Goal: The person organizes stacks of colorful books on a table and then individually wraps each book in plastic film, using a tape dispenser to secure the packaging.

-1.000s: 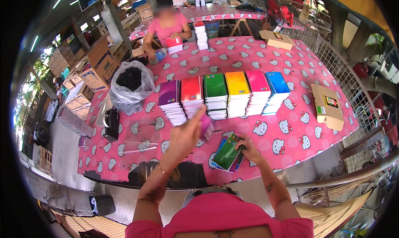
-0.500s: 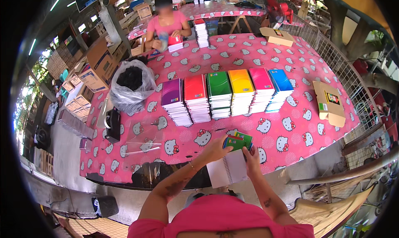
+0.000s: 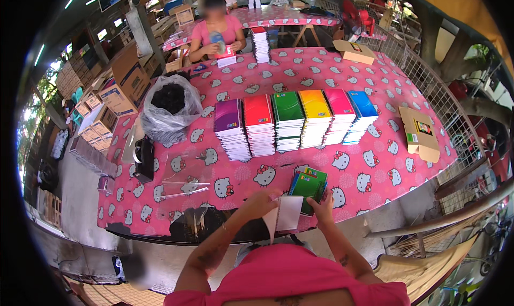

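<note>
Low in the middle of the frame, at the near edge of the pink patterned table [image 3: 375, 172], the person's left hand [image 3: 259, 203] pinches the white sheet [image 3: 286, 214] of an opened notebook, fingers closed on it, while the right hand [image 3: 324, 200] grips a small bundle of green notebooks [image 3: 308, 183] resting on the cloth just beside it. Just above them, mid-frame, six stacks of notebooks [image 3: 294, 121] stand side by side, purple, red, green, yellow, pink and blue, with a clear bag [image 3: 170, 108] of dark stuff to their left. At the top of the frame another person in pink [image 3: 217, 33] sits at the far edge.
</note>
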A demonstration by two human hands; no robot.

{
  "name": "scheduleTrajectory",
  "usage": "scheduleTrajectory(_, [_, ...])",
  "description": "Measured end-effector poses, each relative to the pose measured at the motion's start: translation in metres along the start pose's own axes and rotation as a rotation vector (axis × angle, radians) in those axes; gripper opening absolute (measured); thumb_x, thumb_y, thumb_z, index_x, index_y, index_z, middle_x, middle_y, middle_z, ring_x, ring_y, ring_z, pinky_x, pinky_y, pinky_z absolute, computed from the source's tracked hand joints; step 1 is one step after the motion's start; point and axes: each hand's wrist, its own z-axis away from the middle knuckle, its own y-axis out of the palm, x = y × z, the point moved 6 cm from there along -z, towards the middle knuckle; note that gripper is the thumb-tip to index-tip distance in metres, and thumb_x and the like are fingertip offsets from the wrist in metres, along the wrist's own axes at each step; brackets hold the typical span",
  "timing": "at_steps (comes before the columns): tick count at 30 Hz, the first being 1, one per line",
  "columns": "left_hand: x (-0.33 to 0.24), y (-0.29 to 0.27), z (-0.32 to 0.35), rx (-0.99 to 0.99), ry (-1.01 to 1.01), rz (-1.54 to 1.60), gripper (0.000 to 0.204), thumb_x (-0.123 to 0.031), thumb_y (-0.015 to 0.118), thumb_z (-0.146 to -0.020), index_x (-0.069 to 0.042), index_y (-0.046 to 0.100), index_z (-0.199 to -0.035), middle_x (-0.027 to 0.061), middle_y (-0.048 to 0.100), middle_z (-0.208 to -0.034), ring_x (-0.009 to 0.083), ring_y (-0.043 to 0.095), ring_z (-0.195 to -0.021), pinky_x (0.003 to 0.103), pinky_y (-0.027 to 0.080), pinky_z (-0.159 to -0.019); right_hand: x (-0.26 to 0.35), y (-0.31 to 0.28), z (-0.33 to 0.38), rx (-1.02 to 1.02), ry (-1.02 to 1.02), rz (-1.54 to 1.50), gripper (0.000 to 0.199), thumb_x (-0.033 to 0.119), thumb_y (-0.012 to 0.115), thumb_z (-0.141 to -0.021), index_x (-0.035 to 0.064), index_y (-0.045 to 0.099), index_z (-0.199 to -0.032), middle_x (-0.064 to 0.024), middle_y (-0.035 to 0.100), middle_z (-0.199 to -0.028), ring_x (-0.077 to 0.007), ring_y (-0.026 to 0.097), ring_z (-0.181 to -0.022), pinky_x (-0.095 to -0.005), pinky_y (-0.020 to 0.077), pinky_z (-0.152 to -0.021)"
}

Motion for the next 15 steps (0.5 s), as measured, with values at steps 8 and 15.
scheduleTrajectory(8, [-0.024, 0.044, -0.052, -0.081, 0.221, -0.023, 0.069, -0.051, 0.065, -0.091, -0.012, 0.047, -0.145, 0.0287, 0.053, -0.133, 0.0370, 0.058, -0.119, 0.048, 0.047, -0.100, -0.003, -0.014, 0.005, 0.051, 0.297, -0.544, 0.073, 0.029, 0.070, -0.093, 0.0028, 0.031, -0.149, -0.0084, 0.054, -0.130, -0.0193, 0.054, -0.113, -0.0342, 0.0459, -0.092])
scheduleTrajectory(15, [-0.002, 0.062, -0.056, -0.228, 0.165, 0.025, 0.082, -0.059, 0.073, -0.081, -0.023, 0.045, -0.149, 0.0371, 0.033, -0.146, 0.0522, 0.036, -0.135, 0.056, 0.031, -0.112, -0.005, -0.007, -0.024, 0.191, 0.272, -0.276, 0.065, 0.032, 0.075, -0.089, -0.0010, 0.045, -0.135, -0.0094, 0.058, -0.117, -0.0171, 0.061, -0.100, -0.0317, 0.0504, -0.078])
